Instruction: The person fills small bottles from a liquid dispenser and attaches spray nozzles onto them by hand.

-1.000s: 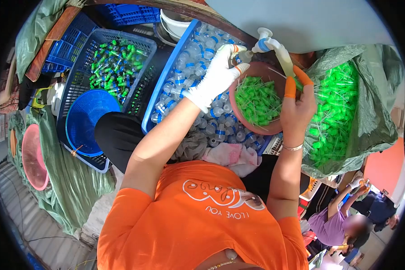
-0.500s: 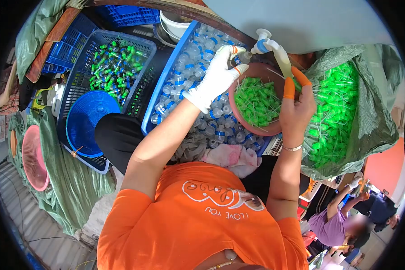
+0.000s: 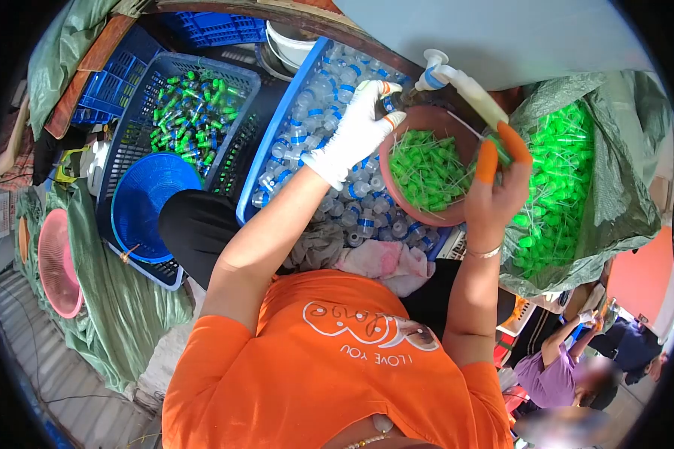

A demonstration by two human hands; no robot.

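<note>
The left hand (image 3: 350, 133), in a white glove, pinches a small bottle (image 3: 392, 103) between thumb and fingertips at the nozzle of a white tap (image 3: 430, 77); the right hand (image 3: 499, 187), with orange finger covers, pinches a green cap (image 3: 499, 149) beside the tap's thick handle (image 3: 481, 99). Whether forefinger and handle touch cannot be told. A pink basin (image 3: 427, 117) of similar caps lies between the hands, a blue tub (image 3: 279, 129) of clear bottles beneath the left. Good practice, in judgement: steady the bottle, align its mouth with the nozzle, and grip the cap clear of its stem.
</note>
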